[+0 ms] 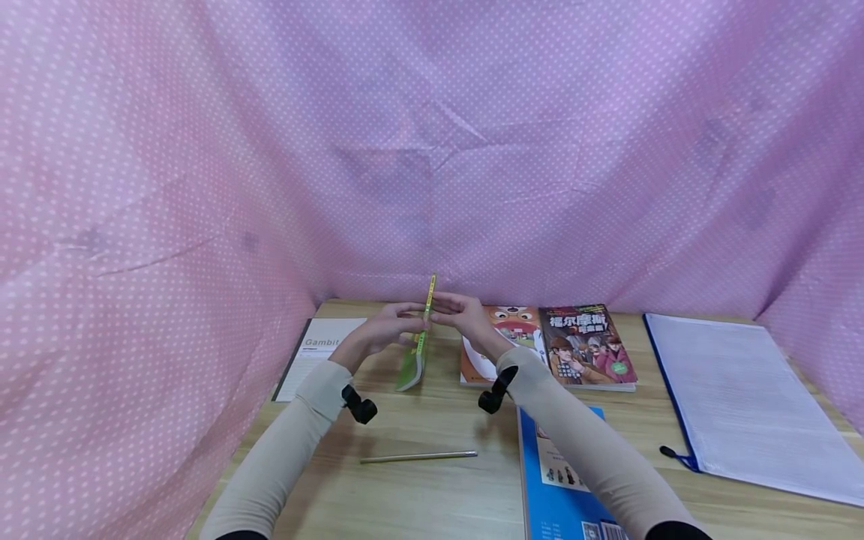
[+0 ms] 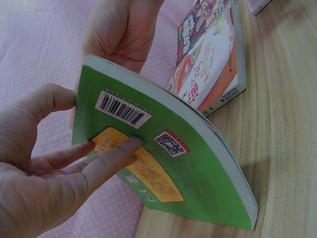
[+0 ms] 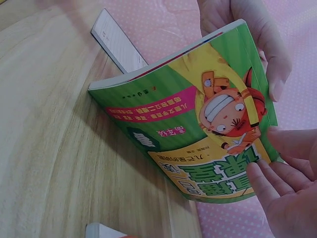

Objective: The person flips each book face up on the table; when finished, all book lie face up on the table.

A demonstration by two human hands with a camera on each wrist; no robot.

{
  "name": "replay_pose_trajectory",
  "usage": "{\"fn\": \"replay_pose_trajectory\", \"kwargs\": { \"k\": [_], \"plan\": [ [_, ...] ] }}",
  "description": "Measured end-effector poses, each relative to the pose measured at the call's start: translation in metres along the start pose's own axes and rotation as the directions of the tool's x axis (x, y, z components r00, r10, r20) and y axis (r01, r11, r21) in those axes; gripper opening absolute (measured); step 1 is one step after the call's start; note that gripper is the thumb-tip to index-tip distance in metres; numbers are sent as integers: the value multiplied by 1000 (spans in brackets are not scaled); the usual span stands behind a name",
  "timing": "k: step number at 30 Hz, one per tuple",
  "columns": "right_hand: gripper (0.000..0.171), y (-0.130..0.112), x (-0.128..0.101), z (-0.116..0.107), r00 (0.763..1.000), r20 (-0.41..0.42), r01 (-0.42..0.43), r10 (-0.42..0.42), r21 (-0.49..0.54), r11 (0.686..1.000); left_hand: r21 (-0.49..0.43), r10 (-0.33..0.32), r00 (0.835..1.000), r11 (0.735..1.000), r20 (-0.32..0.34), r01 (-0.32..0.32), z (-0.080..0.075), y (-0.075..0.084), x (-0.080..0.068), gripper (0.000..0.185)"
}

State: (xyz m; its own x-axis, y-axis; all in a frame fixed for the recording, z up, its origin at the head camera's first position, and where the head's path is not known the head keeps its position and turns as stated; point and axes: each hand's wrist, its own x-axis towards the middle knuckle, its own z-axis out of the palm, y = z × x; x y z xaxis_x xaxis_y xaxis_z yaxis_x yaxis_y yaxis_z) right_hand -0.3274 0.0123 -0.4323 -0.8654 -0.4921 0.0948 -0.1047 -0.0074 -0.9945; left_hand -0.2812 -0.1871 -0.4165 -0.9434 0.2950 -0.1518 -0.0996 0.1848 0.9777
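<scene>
A green paperback book [image 1: 409,367] is tilted up on edge between the two hands, its narrow spine turned upward. My left hand [image 1: 388,326] holds it from the back-cover side; in the left wrist view its fingertips touch the green cover beside a barcode and the book's edge. From the front-cover side, my right hand [image 1: 469,319] holds the same book near the spine, fingertips against the cartoon cover [image 3: 223,114]. Part of each hand is hidden behind the book in the opposite wrist view. Whether the book's lower edge touches the table cannot be told.
Behind the right hand lie an orange-and-white book [image 1: 516,326] and a dark comic-style book [image 1: 587,349]. A white notepad [image 1: 317,352] is at left, a pencil [image 1: 418,457] in front. The blue book [image 1: 540,510] lies under the right forearm; a mesh zip pouch [image 1: 742,405] is far right.
</scene>
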Motion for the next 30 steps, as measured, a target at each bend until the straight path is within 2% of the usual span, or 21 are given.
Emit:
{"fn": "replay_pose_trajectory", "kwargs": {
  "k": [9, 19, 30],
  "plan": [
    [48, 5, 5, 5, 1000, -5, -2, 2, -13, 1000, 42, -18, 999, 999, -33, 19, -10, 0, -2, 58],
    [51, 13, 12, 10, 999, 14, -35, 36, -32, 999, 48, 23, 1000, 999, -21, -22, -20, 1, -8, 57],
    [52, 22, 19, 18, 995, 50, -78, 81, -53, 996, 53, 28, 999, 998, -22, -27, -32, 1, -14, 59]
  ]
}}
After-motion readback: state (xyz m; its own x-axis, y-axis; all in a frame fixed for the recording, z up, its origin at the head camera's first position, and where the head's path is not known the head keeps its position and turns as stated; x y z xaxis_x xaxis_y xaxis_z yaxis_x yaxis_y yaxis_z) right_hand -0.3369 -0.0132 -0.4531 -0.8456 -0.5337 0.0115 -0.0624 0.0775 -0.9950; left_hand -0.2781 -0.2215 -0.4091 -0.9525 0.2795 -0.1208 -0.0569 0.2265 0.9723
